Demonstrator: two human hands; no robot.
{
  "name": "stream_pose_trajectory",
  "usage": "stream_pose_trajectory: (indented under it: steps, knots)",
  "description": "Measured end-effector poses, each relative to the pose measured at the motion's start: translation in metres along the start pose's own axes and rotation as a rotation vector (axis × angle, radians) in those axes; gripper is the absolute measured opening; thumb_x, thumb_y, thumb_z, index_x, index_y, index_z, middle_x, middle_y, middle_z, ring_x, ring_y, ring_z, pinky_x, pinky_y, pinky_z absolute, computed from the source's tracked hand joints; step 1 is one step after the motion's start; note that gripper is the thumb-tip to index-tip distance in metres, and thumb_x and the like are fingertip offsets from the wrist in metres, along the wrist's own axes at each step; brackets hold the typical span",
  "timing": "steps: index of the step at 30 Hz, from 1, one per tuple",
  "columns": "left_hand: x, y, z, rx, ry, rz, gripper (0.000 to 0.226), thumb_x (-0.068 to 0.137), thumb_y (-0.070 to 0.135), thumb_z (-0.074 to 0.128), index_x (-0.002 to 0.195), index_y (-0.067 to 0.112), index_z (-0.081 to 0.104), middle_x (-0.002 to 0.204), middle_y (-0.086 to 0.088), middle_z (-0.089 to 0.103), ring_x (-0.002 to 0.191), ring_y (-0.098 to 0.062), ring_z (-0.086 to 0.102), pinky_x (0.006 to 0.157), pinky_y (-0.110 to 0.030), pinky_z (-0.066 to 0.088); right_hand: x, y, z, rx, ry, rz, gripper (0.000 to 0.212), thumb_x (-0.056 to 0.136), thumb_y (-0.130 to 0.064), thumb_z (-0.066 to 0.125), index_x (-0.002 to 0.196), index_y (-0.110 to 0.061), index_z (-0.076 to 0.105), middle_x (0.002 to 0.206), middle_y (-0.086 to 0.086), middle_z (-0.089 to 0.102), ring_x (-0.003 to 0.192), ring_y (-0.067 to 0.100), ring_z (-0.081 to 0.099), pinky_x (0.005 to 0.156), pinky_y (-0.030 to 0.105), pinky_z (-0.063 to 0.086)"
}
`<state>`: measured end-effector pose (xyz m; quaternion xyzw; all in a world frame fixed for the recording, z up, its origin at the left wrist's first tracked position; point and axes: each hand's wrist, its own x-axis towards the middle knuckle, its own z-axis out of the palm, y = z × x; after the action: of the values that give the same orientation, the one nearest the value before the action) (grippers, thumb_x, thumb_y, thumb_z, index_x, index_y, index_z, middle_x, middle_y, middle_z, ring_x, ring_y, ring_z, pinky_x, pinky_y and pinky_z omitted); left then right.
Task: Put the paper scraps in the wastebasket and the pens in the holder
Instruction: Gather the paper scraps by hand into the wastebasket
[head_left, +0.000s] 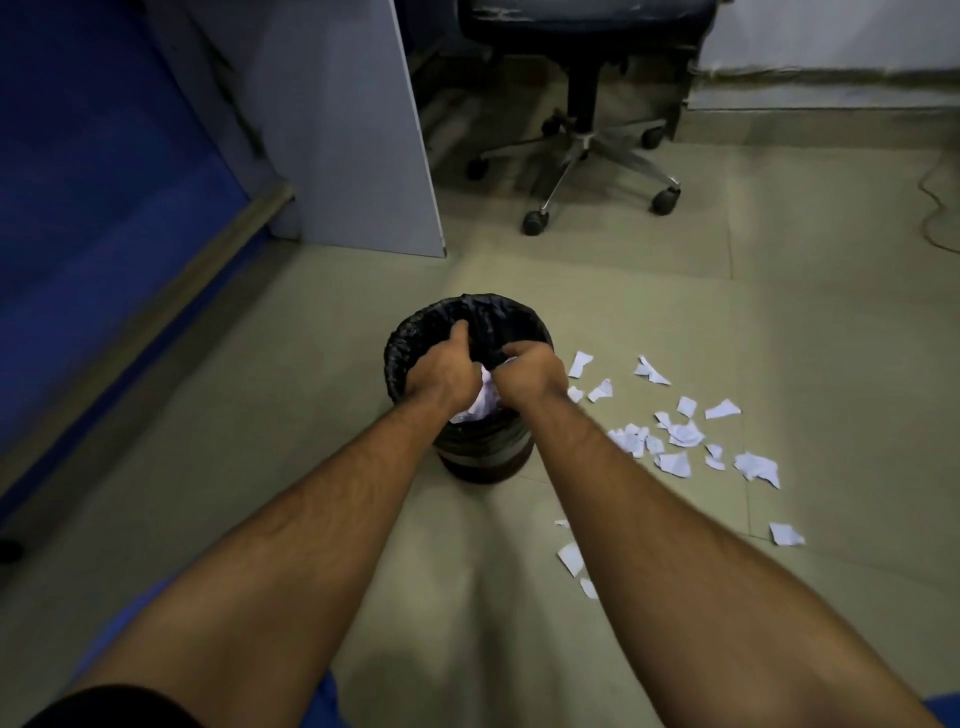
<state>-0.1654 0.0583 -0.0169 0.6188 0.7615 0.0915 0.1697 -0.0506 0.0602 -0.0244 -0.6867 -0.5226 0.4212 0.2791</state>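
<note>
A round wastebasket (415, 338) lined with a black bag stands on the floor in the middle of the view. Both my hands are over its mouth, side by side. My left hand (441, 371) and my right hand (532, 371) have their fingers curled down into the basket, and together they hold a white bunch of paper scraps (485, 397) between them. Several more torn paper scraps (680, 434) lie scattered on the floor to the right of the basket. No pens or holder are in view.
A black office chair (587, 130) on wheels stands at the back. A grey desk panel (353, 130) rises behind the basket on the left, beside a blue wall (104, 182). A thin cable (935, 208) runs along the floor at far right.
</note>
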Motion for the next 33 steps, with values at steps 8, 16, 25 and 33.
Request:
stream_pose_trajectory:
  steps: [8, 16, 25, 33]
  knots:
    - [-0.016, 0.045, 0.015, -0.303, 0.197, 0.243, 0.02, 0.087, 0.018, 0.055, 0.103, 0.016, 0.068, 0.092, -0.001, 0.073, 0.086, -0.021, 0.067, 0.077, -0.033, 0.054, 0.01, 0.031, -0.022, 0.356, 0.356, 0.095, 0.017, 0.079, -0.027, 0.058, 0.087, -0.024, 0.072, 0.082, -0.006, 0.073, 0.081, 0.021, 0.07, 0.08, 0.035, 0.058]
    - [-0.027, 0.105, 0.107, -0.413, 0.029, 0.304, 0.03, 0.09, 0.003, 0.046, 0.107, 0.013, 0.069, 0.109, -0.004, 0.07, 0.093, -0.019, 0.065, 0.071, -0.01, 0.034, 0.025, 0.131, -0.056, 0.291, 0.488, 0.274, 0.023, 0.08, -0.029, 0.051, 0.082, -0.018, 0.071, 0.08, -0.002, 0.074, 0.081, 0.026, 0.071, 0.073, 0.032, 0.056]
    - [-0.001, 0.1, 0.247, -0.188, -0.134, 0.275, 0.045, 0.09, 0.012, 0.051, 0.135, 0.016, 0.048, 0.136, -0.01, 0.052, 0.124, -0.032, 0.05, 0.103, -0.042, 0.043, 0.049, 0.305, -0.049, -0.433, 0.473, 0.151, 0.071, 0.079, -0.045, 0.065, 0.135, -0.004, 0.052, 0.14, 0.026, 0.05, 0.133, 0.046, 0.044, 0.107, 0.051, 0.038]
    - [0.09, 0.097, 0.32, 0.087, 0.213, 0.183, 0.044, 0.082, 0.018, 0.059, 0.125, 0.014, 0.057, 0.128, -0.016, 0.057, 0.116, -0.037, 0.056, 0.092, -0.046, 0.045, 0.07, 0.365, -0.039, -0.628, 0.417, -0.022, 0.092, 0.084, -0.073, 0.046, 0.154, -0.016, 0.028, 0.161, 0.014, 0.027, 0.15, 0.032, 0.02, 0.122, 0.048, 0.01]
